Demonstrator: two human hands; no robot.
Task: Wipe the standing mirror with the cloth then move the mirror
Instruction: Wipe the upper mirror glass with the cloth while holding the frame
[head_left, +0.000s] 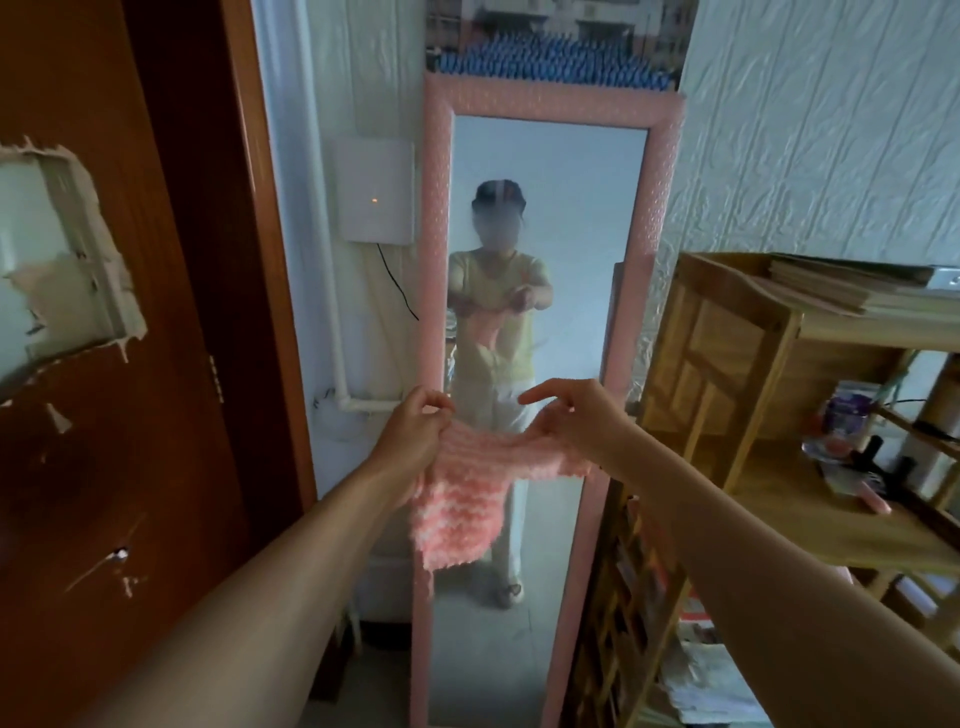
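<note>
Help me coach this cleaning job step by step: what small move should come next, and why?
Probably bunch the cloth into one hand and press it to the mirror glass. Both the left hand and right hand hold it spread out and hanging before the mirror, not yet wiping.

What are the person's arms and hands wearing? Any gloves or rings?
Nothing that shows. Both forearms are bare from the bottom of the picture up to the wrists, with no sleeves. The left hand and the right hand have no gloves, and no watch, bracelet or ring can be seen. In the mirror, the reflection shows a pale yellow short-sleeved top, so the sleeves end high on the arms.
</note>
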